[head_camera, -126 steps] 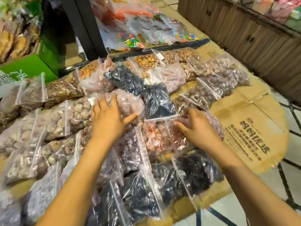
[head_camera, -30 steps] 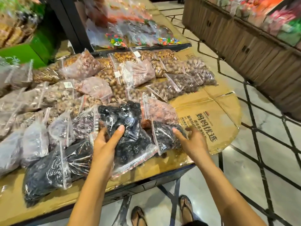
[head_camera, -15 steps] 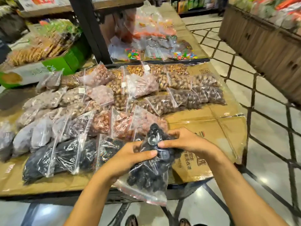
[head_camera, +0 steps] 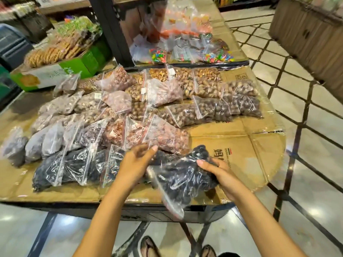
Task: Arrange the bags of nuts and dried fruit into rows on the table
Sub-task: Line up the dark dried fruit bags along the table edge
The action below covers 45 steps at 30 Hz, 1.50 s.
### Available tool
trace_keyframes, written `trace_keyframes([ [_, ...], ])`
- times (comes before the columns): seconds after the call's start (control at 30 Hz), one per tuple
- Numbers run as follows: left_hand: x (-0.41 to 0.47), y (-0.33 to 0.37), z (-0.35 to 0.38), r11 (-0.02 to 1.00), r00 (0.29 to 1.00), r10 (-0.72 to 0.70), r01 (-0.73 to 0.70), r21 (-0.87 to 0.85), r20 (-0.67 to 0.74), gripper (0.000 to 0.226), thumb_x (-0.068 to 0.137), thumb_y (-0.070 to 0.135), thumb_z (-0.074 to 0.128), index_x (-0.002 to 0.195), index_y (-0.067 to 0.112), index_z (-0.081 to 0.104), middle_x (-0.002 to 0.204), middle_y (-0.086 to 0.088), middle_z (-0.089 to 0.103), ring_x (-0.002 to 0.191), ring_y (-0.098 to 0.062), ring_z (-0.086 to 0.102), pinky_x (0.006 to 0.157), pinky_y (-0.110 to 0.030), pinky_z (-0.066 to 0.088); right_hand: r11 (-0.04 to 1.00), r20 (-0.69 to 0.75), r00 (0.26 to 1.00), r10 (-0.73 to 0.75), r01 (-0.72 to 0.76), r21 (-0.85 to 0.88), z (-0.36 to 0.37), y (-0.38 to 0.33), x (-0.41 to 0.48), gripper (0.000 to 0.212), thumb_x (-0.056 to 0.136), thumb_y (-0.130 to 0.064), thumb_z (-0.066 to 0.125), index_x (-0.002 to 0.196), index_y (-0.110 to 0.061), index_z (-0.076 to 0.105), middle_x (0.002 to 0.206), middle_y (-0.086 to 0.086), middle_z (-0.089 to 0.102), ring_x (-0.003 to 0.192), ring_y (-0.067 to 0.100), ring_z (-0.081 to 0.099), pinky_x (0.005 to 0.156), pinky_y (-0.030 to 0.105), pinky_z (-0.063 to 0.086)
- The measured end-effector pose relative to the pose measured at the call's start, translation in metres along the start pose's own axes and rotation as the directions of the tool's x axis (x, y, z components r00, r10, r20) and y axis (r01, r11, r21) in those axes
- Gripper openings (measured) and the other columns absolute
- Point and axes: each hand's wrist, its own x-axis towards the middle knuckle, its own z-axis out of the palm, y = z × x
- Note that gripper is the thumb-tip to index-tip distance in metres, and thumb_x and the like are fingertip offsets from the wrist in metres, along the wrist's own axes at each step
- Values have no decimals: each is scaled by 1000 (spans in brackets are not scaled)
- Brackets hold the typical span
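Observation:
My right hand (head_camera: 220, 175) grips a clear bag of black dried fruit (head_camera: 181, 175), which lies tilted over the table's front edge, its sealed end hanging past the rim. My left hand (head_camera: 135, 164) hovers just left of it with fingers spread, holding nothing. Left of my hands a front row of black fruit bags (head_camera: 74, 166) lies on the cardboard-covered table (head_camera: 241, 154). Behind it run a row of reddish and grey bags (head_camera: 163, 138) and further rows of brown nut bags (head_camera: 213, 108).
Bare cardboard lies to the right of the held bag. A black post (head_camera: 109, 28) rises behind the table, with candy bags (head_camera: 185, 51) on a second table beyond. A green box of snacks (head_camera: 61, 69) stands back left. A wooden counter (head_camera: 306, 36) flanks the tiled aisle.
The black fruit bag, held up in both hands half a second ago, has come down to the right at the table's front edge. My left hand has let go of it.

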Motion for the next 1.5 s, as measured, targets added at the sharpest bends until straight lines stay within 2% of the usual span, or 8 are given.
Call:
trace_keyframes([
  [0.13,9,-22,-4,991,984,61,-39,131,-169,48,89,38,63,125,6,57,116,-2,64,94,-7,60,75,-18,45,990,-260,960,98,-68,121,-7,25,10,72,62,-56,79,119,-15,63,108,2,73,103,20,68,91,34,52],
  [0.33,17,-36,9,977,986,17,19,212,-168,56,90,33,64,134,4,48,113,-10,66,82,-16,57,69,-28,46,741,-479,865,-149,-223,-634,-8,29,12,98,66,-81,45,131,-8,47,120,16,61,113,32,54,96,46,47],
  [0.5,26,-39,6,952,987,16,33,303,-158,19,91,21,64,101,5,60,69,-3,65,47,-11,51,38,-15,40,570,-194,963,-185,-56,-820,-9,14,14,115,59,-70,67,150,-25,13,155,1,22,143,22,10,115,46,19],
  [0.87,29,-32,-36,981,956,148,-109,162,-253,20,87,16,69,68,16,63,69,2,66,66,-9,61,60,-18,44,280,-20,982,-186,33,-959,18,14,39,122,47,-65,80,147,-23,23,147,0,32,135,20,21,115,40,20],
  [1.03,31,-53,-51,983,993,55,-35,178,-107,32,87,36,67,68,11,60,61,-3,63,55,-17,59,63,-35,53,358,-57,961,-269,45,-933,19,21,44,106,51,-54,82,140,-18,36,134,-1,40,127,17,30,110,36,27],
  [1.27,28,-80,-81,948,913,130,1,320,-387,49,89,46,61,116,5,59,108,-10,67,95,-25,63,82,-40,51,776,-214,922,-323,128,-617,27,34,37,85,44,-43,88,115,-41,40,120,-3,45,116,18,48,102,39,42],
  [1.4,35,-87,-91,937,946,2,112,330,-325,43,90,36,63,115,0,61,88,-10,70,79,-26,64,62,-29,41,676,-89,960,-266,119,-728,51,33,39,111,53,-34,90,143,-21,27,133,-1,34,124,14,34,110,39,33],
  [1.5,40,-86,-96,970,952,9,67,235,-307,22,90,23,66,77,6,68,63,-4,64,65,-29,63,56,-27,41,655,-83,969,-231,92,-750,50,28,41,116,51,-42,90,144,-20,25,139,1,34,127,14,32,112,41,31],
])
